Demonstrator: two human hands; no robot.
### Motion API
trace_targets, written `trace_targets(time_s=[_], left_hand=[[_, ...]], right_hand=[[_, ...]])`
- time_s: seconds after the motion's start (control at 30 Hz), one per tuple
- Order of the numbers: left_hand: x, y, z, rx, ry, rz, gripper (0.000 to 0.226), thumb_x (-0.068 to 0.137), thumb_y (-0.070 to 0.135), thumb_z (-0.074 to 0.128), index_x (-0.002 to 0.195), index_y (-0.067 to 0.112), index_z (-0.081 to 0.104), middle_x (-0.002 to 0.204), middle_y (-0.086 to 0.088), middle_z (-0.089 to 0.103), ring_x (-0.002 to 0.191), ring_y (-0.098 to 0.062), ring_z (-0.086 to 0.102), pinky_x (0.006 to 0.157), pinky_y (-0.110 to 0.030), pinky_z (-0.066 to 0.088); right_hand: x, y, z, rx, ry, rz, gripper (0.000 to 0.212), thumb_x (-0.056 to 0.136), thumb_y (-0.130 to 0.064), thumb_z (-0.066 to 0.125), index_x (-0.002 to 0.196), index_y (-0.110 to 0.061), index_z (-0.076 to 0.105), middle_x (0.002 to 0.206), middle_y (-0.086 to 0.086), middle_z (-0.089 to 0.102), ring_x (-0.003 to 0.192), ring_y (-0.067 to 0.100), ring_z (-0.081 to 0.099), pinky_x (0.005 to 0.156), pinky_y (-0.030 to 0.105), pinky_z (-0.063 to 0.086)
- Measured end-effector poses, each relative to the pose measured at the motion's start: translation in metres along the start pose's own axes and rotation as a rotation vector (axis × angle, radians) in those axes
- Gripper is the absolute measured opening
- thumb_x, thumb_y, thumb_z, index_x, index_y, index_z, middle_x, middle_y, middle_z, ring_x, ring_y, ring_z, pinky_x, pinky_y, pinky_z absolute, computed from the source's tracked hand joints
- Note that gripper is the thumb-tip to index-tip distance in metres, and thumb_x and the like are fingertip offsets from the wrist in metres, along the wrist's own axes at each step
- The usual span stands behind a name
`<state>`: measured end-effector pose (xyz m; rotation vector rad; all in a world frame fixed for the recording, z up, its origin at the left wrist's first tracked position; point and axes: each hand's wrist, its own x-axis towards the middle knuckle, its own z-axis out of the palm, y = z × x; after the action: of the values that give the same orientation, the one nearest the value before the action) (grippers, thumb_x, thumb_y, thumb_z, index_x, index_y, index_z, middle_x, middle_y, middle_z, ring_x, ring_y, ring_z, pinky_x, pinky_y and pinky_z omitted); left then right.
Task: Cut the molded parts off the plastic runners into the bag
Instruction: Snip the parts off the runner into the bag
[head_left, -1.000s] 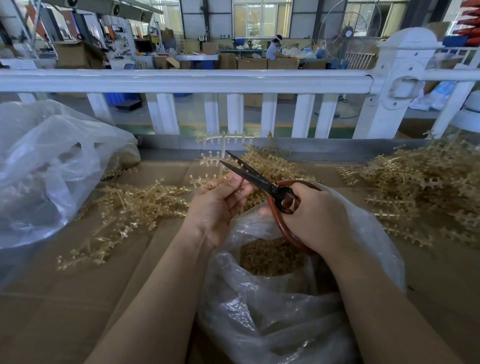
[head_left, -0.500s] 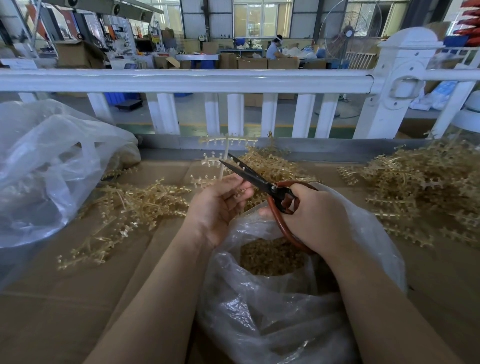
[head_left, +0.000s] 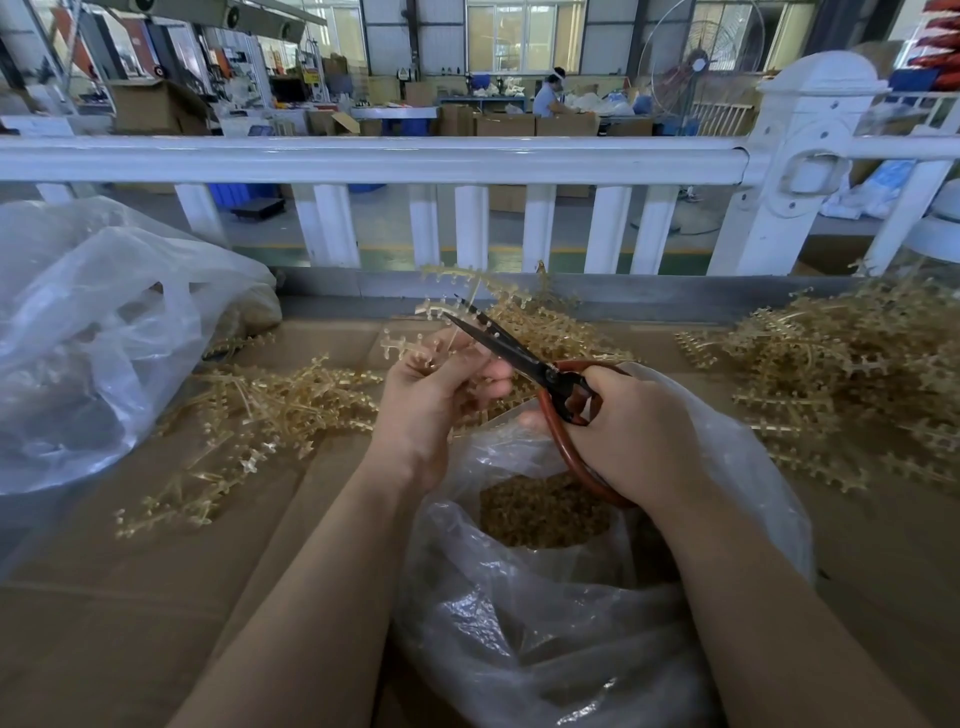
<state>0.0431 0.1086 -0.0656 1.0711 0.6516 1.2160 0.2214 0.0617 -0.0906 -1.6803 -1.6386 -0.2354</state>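
Above the open clear bag (head_left: 597, 613), which holds a heap of cut amber parts (head_left: 543, 512), we hold one plastic runner (head_left: 441, 317) upright in our left hand (head_left: 441, 395), fingers curled round its lower stem. Its long axis runs from the hand up and slightly away, toward the white railing (head_left: 363, 156), with short side branches of molded parts sticking out left and right.

Our right hand (head_left: 639, 431) grips the red-brown loop handles of the scissors (head_left: 519, 353), just right of the left hand. The blades point up and to the left, their tips at the runner's stem. They stand slightly apart, with small parts along the edge.

Left of the bag, loose runners (head_left: 260, 405) lie scattered on the cardboard-covered table (head_left: 130, 623); a larger pile of runners (head_left: 852, 374) sits to the bag's right. Further left of the bag lies a second, bulkier clear plastic bag (head_left: 93, 332).

Beyond the railing we see cardboard boxes (head_left: 150, 106), a standing fan (head_left: 701, 57) and a seated person (head_left: 548, 98). Signs hang back there, but we cannot read any writing or labels.
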Motion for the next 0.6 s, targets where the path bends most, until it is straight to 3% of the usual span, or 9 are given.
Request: trace_targets(time_s=[0.33, 0.47, 0.6], left_hand=[[-0.0017, -0.0025, 0.0026, 0.045, 0.033, 0.067, 0.016, 0.091, 0.011, 0.065, 0.079, 0.013, 0.076, 0.079, -0.006, 0.075, 0.070, -0.014, 0.069, 0.079, -0.027, 0.057], [-0.0035, -0.0015, 0.0058, -0.014, 0.029, 0.054, 0.015, 0.090, 0.008, 0.065, 0.078, 0.012, 0.073, 0.079, -0.006, 0.074, 0.070, -0.014, 0.069, 0.077, -0.027, 0.056], [-0.0046, -0.0003, 0.0069, -0.061, 0.027, 0.034, 0.006, 0.077, 0.017, 0.071, 0.074, 0.016, 0.076, 0.077, -0.004, 0.075, 0.068, -0.012, 0.070, 0.072, -0.024, 0.056]], right_hand=[[0.0005, 0.0010, -0.0005, 0.011, -0.064, 0.009, 0.092, 0.063, -0.104, 0.025, 0.090, -0.028, 0.069, 0.070, -0.020, 0.060, 0.062, -0.006, 0.050, 0.056, 0.009, 0.034], [0.0007, 0.0006, -0.0011, 0.019, -0.064, 0.004, 0.090, 0.064, -0.103, 0.027, 0.089, -0.027, 0.069, 0.070, -0.019, 0.061, 0.062, -0.007, 0.051, 0.057, 0.008, 0.035], [0.0005, 0.0005, -0.0020, 0.042, -0.086, 0.015, 0.083, 0.066, -0.101, 0.033, 0.086, -0.028, 0.067, 0.067, -0.022, 0.057, 0.062, -0.007, 0.052, 0.057, 0.008, 0.036]])
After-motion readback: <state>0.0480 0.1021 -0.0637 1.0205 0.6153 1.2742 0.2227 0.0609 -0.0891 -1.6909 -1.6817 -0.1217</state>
